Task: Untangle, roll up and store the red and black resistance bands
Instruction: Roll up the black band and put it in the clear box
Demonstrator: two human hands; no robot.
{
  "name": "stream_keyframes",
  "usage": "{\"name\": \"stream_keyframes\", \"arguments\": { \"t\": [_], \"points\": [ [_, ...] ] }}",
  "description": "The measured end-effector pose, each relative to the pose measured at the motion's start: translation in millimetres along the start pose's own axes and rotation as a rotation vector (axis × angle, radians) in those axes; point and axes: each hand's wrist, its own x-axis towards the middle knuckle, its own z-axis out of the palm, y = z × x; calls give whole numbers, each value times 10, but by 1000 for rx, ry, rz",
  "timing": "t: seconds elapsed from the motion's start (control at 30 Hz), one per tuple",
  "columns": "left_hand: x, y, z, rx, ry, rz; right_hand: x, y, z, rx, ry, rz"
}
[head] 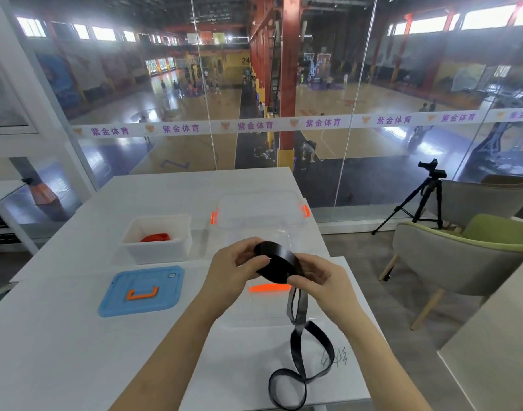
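Left hand (233,268), just right of the blue lid (127,304) and the white bin (156,253) holding the red band (155,237), curls its fingers round the rolled part of the black band (279,262) above the counter (61,351). Right hand (319,280) pinches the roll's opposite edge; the loose tail hangs below it, looping onto the counter in front of the clear box (263,203).

The black band (279,264) looks smooth, slightly glossy rubber. The clear box (261,213) is glossy plastic, the blue lid (141,292) matt plastic, the bench (61,336) smooth white.
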Motion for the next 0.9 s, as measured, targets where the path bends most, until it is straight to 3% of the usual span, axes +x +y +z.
{"name": "stream_keyframes", "arguments": {
  "t": [0.23, 0.43, 0.6, 0.9],
  "points": [
    [0, -43, -34, 37, -89, -36, 13, -60, -44, -47, 43, -24],
    [44, -41, -132, 449, -192, -56, 36, -126, -190, -285, -82, -126],
    [46, 80, 31, 651, -273, 67, 60, -210, -160, -383, -174, -178],
    [-55, 160, 92, 7, -96, -4, -29, -85, -98, 17, -47, 2]
  ]
}}
